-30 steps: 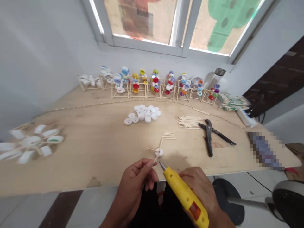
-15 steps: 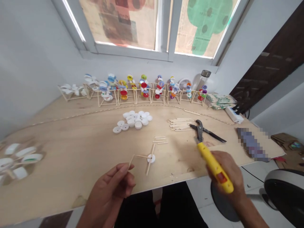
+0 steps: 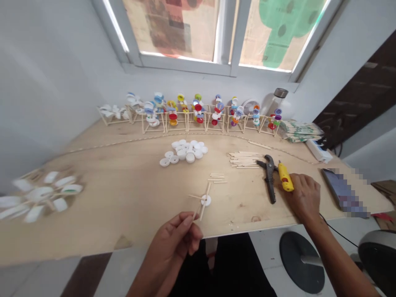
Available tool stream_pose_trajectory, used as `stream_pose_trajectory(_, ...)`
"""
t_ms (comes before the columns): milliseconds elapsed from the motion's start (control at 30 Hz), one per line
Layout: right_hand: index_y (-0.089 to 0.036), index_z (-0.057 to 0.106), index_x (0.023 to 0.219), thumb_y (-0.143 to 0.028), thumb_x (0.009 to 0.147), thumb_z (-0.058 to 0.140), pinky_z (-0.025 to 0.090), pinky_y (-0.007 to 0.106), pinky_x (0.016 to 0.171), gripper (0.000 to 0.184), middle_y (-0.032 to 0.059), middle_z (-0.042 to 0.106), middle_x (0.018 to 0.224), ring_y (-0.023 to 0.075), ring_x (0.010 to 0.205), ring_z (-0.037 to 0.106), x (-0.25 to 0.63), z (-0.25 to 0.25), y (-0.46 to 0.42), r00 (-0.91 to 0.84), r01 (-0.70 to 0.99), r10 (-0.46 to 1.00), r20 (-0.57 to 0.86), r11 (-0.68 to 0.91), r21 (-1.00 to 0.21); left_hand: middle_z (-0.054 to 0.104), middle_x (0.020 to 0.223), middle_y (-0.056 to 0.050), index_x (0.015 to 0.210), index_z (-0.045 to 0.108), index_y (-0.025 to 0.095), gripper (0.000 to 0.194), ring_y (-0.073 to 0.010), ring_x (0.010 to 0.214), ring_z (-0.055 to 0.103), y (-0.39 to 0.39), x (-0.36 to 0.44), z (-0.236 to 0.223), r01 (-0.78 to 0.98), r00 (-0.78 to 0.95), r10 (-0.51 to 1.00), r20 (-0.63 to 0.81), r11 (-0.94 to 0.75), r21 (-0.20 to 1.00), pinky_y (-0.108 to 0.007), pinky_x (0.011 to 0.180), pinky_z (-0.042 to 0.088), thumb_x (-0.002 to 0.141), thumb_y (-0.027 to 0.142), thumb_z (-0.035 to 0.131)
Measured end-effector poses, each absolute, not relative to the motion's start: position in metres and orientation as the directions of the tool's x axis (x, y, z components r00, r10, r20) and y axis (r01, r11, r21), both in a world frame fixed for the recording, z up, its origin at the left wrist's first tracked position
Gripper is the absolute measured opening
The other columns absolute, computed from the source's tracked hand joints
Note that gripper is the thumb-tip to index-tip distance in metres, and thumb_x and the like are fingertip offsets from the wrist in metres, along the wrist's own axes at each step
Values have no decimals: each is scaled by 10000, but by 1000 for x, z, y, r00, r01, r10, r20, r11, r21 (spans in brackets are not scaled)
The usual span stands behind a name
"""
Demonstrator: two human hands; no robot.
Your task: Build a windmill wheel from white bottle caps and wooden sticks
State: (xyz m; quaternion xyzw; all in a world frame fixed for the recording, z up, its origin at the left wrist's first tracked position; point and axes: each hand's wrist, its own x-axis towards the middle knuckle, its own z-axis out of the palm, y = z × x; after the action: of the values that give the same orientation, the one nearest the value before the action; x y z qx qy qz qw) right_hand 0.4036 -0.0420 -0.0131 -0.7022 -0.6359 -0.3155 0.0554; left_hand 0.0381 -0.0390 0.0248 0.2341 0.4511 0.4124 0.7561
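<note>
Shifted from the white plastic disc [image 3: 208, 201] to beside the black metal pliers [image 3: 270, 180], the yellow glue gun [image 3: 285, 178] meets the right hand [image 3: 303, 196], grip indeterminable; the left hand [image 3: 173, 239] pinches a thin wooden stick [image 3: 196, 213] near the surface's [image 3: 139, 194] front edge, apparently spoke-fitting, demanding careful alignment.

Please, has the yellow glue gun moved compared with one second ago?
Yes. Judged against the pliers, the glue gun has moved right and forward; now it is at their right side.

The right hand [image 3: 302, 196] partly hides the glue gun [image 3: 285, 177]; the left edge crops the white wheel [image 3: 40, 194].
</note>
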Motion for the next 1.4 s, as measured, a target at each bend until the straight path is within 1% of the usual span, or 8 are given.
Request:
stream_pose_trajectory(400, -203, 591, 1119, -502, 826, 458, 399, 500, 797, 439, 149, 620, 1143, 367, 1034, 533, 409, 3, -63, 28, 986, 885, 465, -102, 135, 665, 723, -23, 783, 609, 135, 138, -73, 540, 555, -43, 40, 13, -624, 294, 799, -525, 577, 527, -171, 501, 434, 742, 224, 708)
stream_pose_trajectory(567, -232, 629, 1051, -361, 849, 531, 477, 409, 868, 259, 81, 663, 1061, 250, 1006, 605, 314, 30, -73, 97, 888, 883, 458, 130, -440, 656, 690, -20, 749, 600, 136, 127, -76, 552, 563, -49, 52, 10, -645, 354, 790, -500, 594, 481, -174, 523, 422, 767, 227, 686)
stream_pose_trajectory(667, -234, 666, 974, -313, 864, 544, 520, 328, 805, 182, 63, 681, 998, 208, 954, 634, 246, 31, -69, -28, 581, 974, 224, 199, -789, 650, 686, -25, 745, 602, 138, 136, -83, 557, 561, -58, 61, 11, -648, 394, 786, -477, 605, 463, -187, 534, 411, 789, 250, 665)
stream_pose_trajectory(767, -209, 672, 970, -297, 871, 543, 537, 294, 738, 184, 59, 681, 899, 181, 849, 648, 205, 24, -65, -69, 307, 990, 121, 137, -942, 620, 647, -18, 730, 611, 132, 182, -81, 523, 534, -65, 66, 12, -645, 431, 787, -442, 611, 460, -197, 516, 390, 794, 296, 657)
stream_pose_trajectory(967, -209, 679, 874, -323, 838, 600, 538, 306, 728, 144, 49, 673, 859, 184, 827, 648, 189, 15, -67, -13, 105, 1000, 20, 21, -994, 574, 566, 3, 720, 610, 138, 215, -73, 459, 488, -69, 69, 10, -626, 431, 789, -437, 611, 485, -193, 466, 358, 772, 340, 663)
stream_pose_trajectory(1100, -197, 638, 831, -348, 846, 586, 519, 282, 711, 160, 38, 685, 822, 158, 763, 640, 200, 17, -58, 63, 114, 998, -4, -11, -993, 605, 544, 6, 847, 627, 180, 191, -96, 410, 470, -62, 57, 9, -357, 301, 866, -399, 490, 795, -214, 434, 342, 792, 362, 614)
stream_pose_trajectory(1200, -185, 625, 816, -365, 841, 584, 484, 243, 627, 186, 14, 659, 713, 139, 669, 599, 215, 12, -44, 74, 269, 997, 0, -20, -963, 656, 658, -16, 867, 669, 211, 125, -147, 575, 558, -44, 39, 8, 59, 9, 994, -113, 113, 992, -261, 578, 433, 771, 280, 629)
stream_pose_trajectory(1400, -179, 657, 818, -328, 856, 543, 450, 258, 621, 191, 29, 656, 754, 154, 681, 590, 230, 0, -23, -44, 586, 999, 29, 50, -809, 692, 993, -80, 884, 699, 225, 183, -251, 1031, 561, 1, 20, -4, 478, 206, 886, 415, -461, 747, -391, 937, 398, 826, 187, 530)
